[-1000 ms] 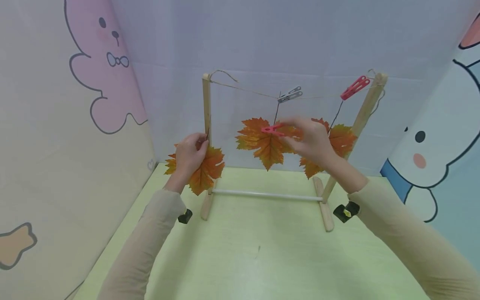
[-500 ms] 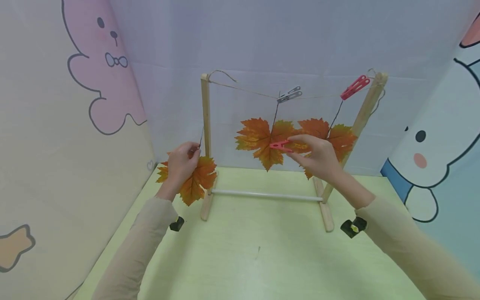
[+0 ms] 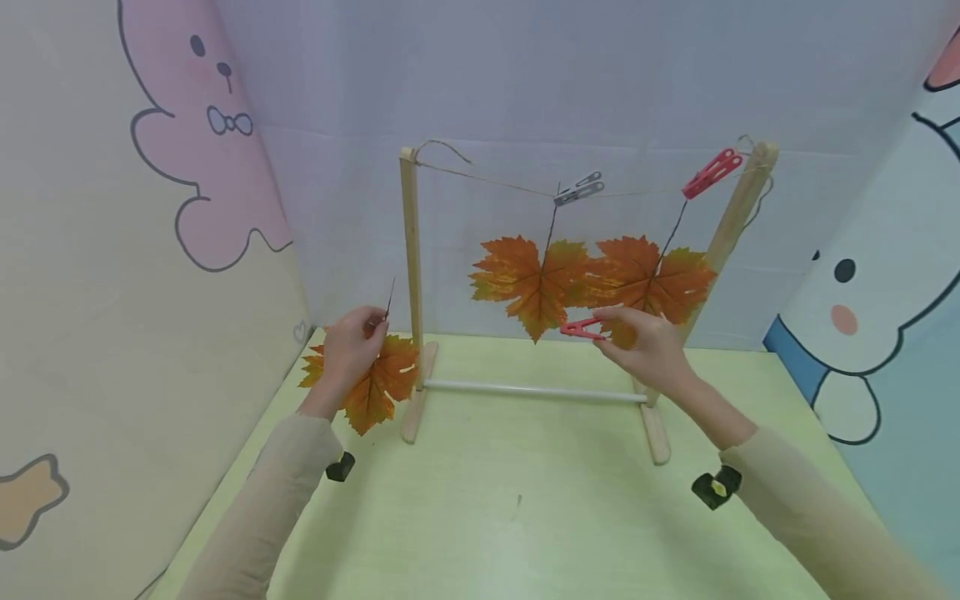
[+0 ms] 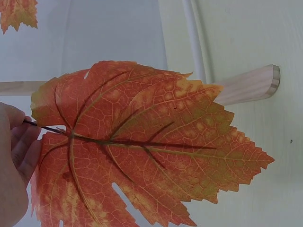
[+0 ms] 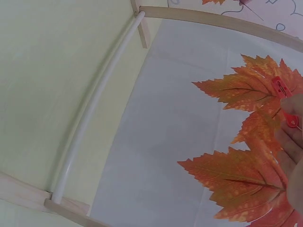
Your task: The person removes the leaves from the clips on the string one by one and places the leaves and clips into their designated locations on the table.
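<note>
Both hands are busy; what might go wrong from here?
The left hand pinches its leaf only by the thin stem, so the leaf may twist or slip. The red clip in the right hand overlaps the hanging leaves in the right wrist view, so it could snag one.

The head view looks forward and down from farthest back. The left wrist view is close to a leaf (image 4: 142,137). The right wrist view looks tipped sideways. All share the bar (image 3: 532,389): lower middle, upper right, left.
</note>
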`<state>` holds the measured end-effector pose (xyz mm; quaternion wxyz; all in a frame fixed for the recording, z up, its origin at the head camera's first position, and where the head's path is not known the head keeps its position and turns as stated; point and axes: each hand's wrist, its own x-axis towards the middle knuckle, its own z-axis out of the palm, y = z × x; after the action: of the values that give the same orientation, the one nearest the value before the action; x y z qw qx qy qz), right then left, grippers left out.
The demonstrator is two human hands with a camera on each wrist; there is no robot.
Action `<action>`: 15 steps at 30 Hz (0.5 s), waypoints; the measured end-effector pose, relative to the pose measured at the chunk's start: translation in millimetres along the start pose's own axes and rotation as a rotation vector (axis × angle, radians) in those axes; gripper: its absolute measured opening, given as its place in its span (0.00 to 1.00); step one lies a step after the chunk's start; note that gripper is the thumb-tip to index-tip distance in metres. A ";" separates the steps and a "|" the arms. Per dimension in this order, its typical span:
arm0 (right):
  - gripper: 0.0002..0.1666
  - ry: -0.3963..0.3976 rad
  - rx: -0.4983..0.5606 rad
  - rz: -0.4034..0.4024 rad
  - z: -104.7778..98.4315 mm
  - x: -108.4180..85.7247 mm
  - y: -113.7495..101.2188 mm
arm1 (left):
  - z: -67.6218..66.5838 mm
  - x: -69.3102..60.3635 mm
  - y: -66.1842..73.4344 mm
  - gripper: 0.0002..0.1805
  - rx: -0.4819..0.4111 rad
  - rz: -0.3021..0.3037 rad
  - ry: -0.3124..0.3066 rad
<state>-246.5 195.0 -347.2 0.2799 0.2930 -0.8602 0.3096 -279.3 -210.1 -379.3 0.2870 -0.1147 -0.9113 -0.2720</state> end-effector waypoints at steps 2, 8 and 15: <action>0.20 0.006 0.013 0.006 2.3 -5.9 4.0 | 0.8 -2.9 -2.8 0.08 0.005 -0.017 -0.020; 0.20 0.010 0.045 0.050 9.0 -25.4 14.8 | 3.8 -12.7 -12.5 0.08 0.014 -0.052 -0.073; 0.20 0.015 0.014 0.084 19.3 -49.8 22.4 | 7.4 -26.1 -26.0 0.08 0.008 -0.090 -0.079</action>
<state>-234.0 212.3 -401.1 0.2712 0.2563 -0.8675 0.3291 -271.1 -228.7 -410.9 0.2386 -0.0833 -0.9272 -0.2763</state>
